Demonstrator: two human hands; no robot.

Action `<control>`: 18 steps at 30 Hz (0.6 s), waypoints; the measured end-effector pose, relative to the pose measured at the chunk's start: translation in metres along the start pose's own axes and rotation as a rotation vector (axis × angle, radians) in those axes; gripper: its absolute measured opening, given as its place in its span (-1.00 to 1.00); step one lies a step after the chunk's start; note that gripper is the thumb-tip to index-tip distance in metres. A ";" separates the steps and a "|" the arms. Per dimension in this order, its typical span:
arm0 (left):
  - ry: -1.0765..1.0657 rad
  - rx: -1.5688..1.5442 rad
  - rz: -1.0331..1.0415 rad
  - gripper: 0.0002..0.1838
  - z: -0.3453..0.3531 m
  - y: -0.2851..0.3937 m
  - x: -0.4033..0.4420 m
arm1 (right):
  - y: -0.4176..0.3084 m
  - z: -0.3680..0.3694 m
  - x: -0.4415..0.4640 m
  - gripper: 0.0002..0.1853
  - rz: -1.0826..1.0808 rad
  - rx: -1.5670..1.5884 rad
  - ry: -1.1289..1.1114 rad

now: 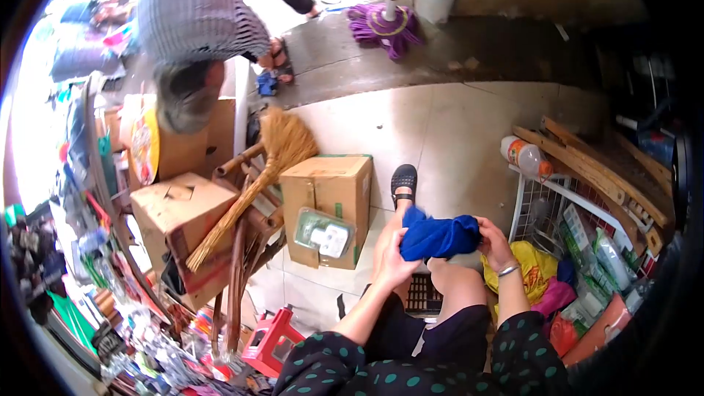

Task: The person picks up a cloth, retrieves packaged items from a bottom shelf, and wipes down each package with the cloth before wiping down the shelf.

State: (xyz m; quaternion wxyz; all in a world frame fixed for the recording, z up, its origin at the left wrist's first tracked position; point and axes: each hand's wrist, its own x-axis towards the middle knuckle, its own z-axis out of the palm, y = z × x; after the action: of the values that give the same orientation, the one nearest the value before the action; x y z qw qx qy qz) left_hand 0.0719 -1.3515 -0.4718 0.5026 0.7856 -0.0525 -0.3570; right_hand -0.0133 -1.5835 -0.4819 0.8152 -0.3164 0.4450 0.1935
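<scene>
A bunched blue cloth [440, 237] is stretched between my two hands, above my knees. My left hand [396, 258] grips its left end, with a small corner of fabric poking up above the fingers. On the other side my right hand [496, 243], with a silver band at the wrist, holds the right end. Folds hide what kind of cloth item it is. Beneath it, between my legs, part of a dark slatted crate [424, 295] shows.
Left of my legs stand a cardboard box [343, 194] with a clear plastic pack, a straw broom [253, 187] and a red stool [271, 342]. At right are a white wire rack [539, 194], wooden planks [594, 169] and a yellow bag [529, 271]. Another person [202, 22] bends at upper left.
</scene>
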 end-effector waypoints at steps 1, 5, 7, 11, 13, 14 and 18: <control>0.030 -0.068 -0.034 -0.37 -0.008 0.005 -0.022 | 0.004 0.005 -0.002 -0.57 0.013 -0.134 0.148; 0.114 -0.270 -0.105 -0.16 -0.049 0.045 -0.100 | 0.029 0.043 -0.008 -0.59 -0.035 -0.360 0.079; 0.205 -0.455 -0.106 -0.06 -0.065 0.045 -0.143 | 0.034 0.078 -0.015 -0.59 -0.090 -0.411 -0.018; 0.376 -0.348 -0.109 -0.07 -0.093 0.033 -0.219 | 0.041 0.189 -0.025 -0.59 -0.087 -0.583 -0.165; 0.396 -0.312 -0.115 -0.08 -0.102 0.018 -0.250 | 0.055 0.254 -0.021 -0.59 -0.061 -0.627 -0.276; 0.398 -0.259 -0.130 -0.08 -0.107 0.012 -0.261 | 0.063 0.288 -0.018 -0.59 -0.047 -0.662 -0.330; 0.317 -0.323 -0.236 -0.13 -0.131 0.005 -0.298 | 0.120 0.422 0.014 -0.49 0.100 -0.466 -0.478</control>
State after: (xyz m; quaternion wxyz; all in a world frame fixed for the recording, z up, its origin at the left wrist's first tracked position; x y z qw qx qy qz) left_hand -0.0667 -1.1238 -0.2846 0.5784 0.7420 0.1768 -0.2891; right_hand 0.1769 -1.2058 -0.3650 0.7916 -0.4179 0.1999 0.3984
